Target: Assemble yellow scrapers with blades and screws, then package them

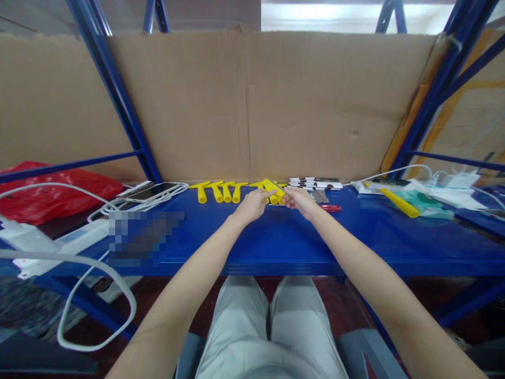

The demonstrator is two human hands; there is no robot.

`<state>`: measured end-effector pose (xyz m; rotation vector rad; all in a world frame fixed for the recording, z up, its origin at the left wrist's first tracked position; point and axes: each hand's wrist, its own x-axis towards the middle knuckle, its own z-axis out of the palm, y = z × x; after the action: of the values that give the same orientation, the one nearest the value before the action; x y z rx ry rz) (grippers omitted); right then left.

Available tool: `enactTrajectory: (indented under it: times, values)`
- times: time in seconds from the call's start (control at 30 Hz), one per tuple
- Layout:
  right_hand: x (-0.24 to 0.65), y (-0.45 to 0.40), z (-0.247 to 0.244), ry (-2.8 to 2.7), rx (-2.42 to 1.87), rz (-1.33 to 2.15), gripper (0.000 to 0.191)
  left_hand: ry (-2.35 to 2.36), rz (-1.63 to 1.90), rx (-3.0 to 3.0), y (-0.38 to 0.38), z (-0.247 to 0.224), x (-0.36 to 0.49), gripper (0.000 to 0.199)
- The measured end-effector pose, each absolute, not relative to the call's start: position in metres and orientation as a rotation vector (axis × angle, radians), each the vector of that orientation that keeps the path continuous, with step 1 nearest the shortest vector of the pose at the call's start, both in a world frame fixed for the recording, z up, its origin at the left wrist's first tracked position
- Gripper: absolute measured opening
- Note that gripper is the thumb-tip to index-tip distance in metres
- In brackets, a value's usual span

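Observation:
Near the back of the blue table, my two hands meet at a yellow T-shaped scraper (273,185), its flat head tilted up between them. My left hand (253,205) has its fingers closed on the scraper's left side. The fingers of my right hand (300,201) pinch its right end, where a thin dark edge shows. Part of the handle is hidden by my fingers. To the left stand several more yellow scrapers (219,192) in a row. Just right of my right hand lie a red-handled tool (330,208) and a small grey packet (319,196).
Black-and-white packs (314,183) lie against the cardboard wall (189,105). A red plastic bag (51,192), a phone (153,192), white cables and a power strip (74,245) occupy the left. Another yellow scraper (400,202) rests by plastic bags at right. Blue posts (118,100) flank the table.

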<state>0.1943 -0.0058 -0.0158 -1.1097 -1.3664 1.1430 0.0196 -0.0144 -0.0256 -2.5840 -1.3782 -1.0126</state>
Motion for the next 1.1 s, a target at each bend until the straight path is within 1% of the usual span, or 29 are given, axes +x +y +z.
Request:
enactTrajectory:
  times: [0.13,0.23,0.33,0.43,0.53,0.7,0.87,1.1]
  values:
    - [0.226,0.016,-0.005,-1.374,-1.261,0.767,0.014,-1.445,-1.463,-2.549,-0.012,-0.022,0.021,0.046]
    - [0.256,0.037,-0.003,-1.484,-1.401,0.52,0.013,-1.612,-1.846,-2.607,-0.016,-0.017,0.025,0.052]
    - [0.279,0.048,-0.012,-1.637,-1.687,0.23,0.013,-1.769,-2.132,-2.7,-0.025,-0.01,0.031,0.057]
    - [0.292,0.048,-0.023,-1.669,-1.883,0.172,0.011,-1.819,-2.437,-2.735,-0.03,-0.004,0.035,0.063]
    - [0.297,0.044,-0.027,-1.733,-2.071,0.11,0.015,-1.961,-2.641,-2.691,-0.03,0.0,0.033,0.066]
    - [0.295,0.045,-0.026,-1.848,-2.143,0.075,0.017,-2.136,-2.7,-2.719,-0.025,0.002,0.026,0.067]
    - [0.292,0.046,-0.025,-1.891,-2.159,0.019,0.019,-2.222,-2.561,-2.861,-0.029,0.002,0.027,0.068]
    - [0.288,0.043,-0.024,-1.907,-2.174,0.034,0.022,-2.423,-2.392,-2.861,-0.036,0.005,0.032,0.065]
